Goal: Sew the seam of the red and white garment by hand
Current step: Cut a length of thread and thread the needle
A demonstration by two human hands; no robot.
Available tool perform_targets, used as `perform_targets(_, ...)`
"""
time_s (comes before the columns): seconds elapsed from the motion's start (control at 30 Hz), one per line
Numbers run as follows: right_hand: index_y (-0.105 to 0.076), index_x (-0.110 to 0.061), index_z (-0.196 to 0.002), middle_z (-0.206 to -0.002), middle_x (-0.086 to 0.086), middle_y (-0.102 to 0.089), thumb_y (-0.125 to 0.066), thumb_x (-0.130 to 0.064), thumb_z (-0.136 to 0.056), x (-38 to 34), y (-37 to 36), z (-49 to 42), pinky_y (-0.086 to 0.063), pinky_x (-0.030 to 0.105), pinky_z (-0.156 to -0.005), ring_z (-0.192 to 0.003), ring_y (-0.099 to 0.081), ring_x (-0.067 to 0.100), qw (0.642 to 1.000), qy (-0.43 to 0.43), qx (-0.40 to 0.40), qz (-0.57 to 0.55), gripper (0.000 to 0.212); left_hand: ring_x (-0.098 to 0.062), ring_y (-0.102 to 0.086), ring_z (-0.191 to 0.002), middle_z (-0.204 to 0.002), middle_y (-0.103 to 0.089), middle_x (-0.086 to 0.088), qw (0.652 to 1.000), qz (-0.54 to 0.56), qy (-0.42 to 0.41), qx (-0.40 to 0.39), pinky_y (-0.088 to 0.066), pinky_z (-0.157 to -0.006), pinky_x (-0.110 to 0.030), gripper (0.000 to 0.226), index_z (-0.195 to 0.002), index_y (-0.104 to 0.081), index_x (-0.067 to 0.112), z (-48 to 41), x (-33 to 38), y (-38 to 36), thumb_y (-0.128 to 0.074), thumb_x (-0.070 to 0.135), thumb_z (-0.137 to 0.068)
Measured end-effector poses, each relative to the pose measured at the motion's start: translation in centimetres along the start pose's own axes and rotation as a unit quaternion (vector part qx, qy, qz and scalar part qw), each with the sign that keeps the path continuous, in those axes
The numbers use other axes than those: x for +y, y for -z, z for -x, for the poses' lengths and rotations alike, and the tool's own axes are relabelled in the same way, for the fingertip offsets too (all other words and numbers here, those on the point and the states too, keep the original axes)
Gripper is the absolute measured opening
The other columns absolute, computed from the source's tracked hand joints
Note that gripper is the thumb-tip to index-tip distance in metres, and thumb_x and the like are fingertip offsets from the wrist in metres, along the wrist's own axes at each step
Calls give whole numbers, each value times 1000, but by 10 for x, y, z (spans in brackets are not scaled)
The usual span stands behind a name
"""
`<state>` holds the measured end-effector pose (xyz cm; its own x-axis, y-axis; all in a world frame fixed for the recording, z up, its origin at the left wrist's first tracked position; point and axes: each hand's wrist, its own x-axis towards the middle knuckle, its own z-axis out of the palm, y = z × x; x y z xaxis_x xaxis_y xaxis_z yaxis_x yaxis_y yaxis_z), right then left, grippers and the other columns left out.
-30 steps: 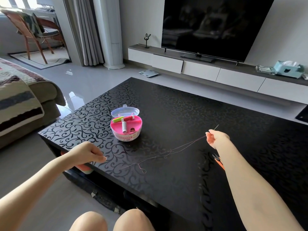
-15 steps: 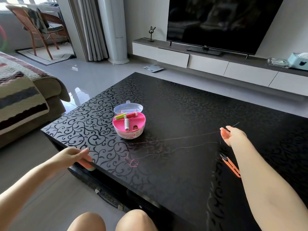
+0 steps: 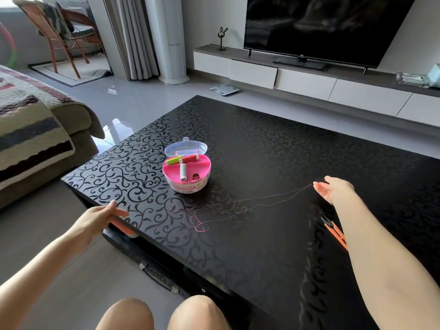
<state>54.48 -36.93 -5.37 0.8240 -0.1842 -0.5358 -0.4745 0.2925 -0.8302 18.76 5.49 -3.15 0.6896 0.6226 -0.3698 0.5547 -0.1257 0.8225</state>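
Note:
A long red thread [image 3: 259, 201] lies loose across the black patterned table [image 3: 250, 144], ending in a loop [image 3: 201, 226] near the front. Its far end reaches the fingertips of my right hand [image 3: 334, 190], which rests on the table with fingers spread and straight; no needle is visible. My left hand [image 3: 100, 217] is at the table's front left edge, fingers straight, thumb over the edge. Just beneath it an orange-red thing [image 3: 126, 231] shows on the shelf under the tabletop, mostly hidden. No red and white garment is plainly visible.
A pink sewing box [image 3: 187, 173] with thread spools stands open mid-table, clear lid [image 3: 185, 148] behind it. Orange thread snips [image 3: 333, 231] lie beside my right forearm. A sofa with a striped blanket [image 3: 28, 129] is at left, my knees [image 3: 162, 313] below.
My right hand lowered to the table and opened, letting the thread and needle go. The thread now lies slack on the table. My left hand dropped to the table's front edge.

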Motion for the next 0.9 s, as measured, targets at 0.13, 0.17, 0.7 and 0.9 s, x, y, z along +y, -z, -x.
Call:
perform_targets(0.13, -50, -2, -119, -103, 12, -59, -52, -5, -94, -1, -2, 12, -59, 28, -56, -50, -67, 14, 988, 57, 28, 139, 25, -5, -43, -40, -47, -40, 1, 998, 59, 6, -3, -25, -52, -21, 45, -96, -70, 2, 2, 18, -11, -39, 34, -102)
perform_targets(0.17, -55, 0, -117, -102, 14, -64, -54, -6, -92, -1, -4, 16, -60, 33, -63, -62, -70, 21, 972, 72, 69, 215, 26, -4, -32, -36, -54, -28, 1, 997, 82, 5, -9, -28, -45, -16, 44, -97, -69, 0, 2, 21, -12, -40, 33, -101)
perform_targets(0.7, -71, -18, -102, -107, 1, -66, -66, -43, -86, 132, -101, 144, -48, 30, -79, -107, -57, 24, 705, 306, -45, 639, 30, -4, -20, -38, -49, -25, 9, 969, 196, -35, -143, -14, -35, -15, 39, -84, -66, 7, 20, 82, -22, -38, 27, -101)
perform_targets(0.9, -69, -13, -104, -109, 5, -68, -57, -26, -94, 134, -109, 142, -49, 33, -83, -108, -58, 27, 709, 277, -47, 646, 20, -5, -19, -38, -48, -25, 10, 967, 195, -29, -161, -14, -35, -16, 34, -83, -66, 9, 27, 92, -26, -41, 26, -100)
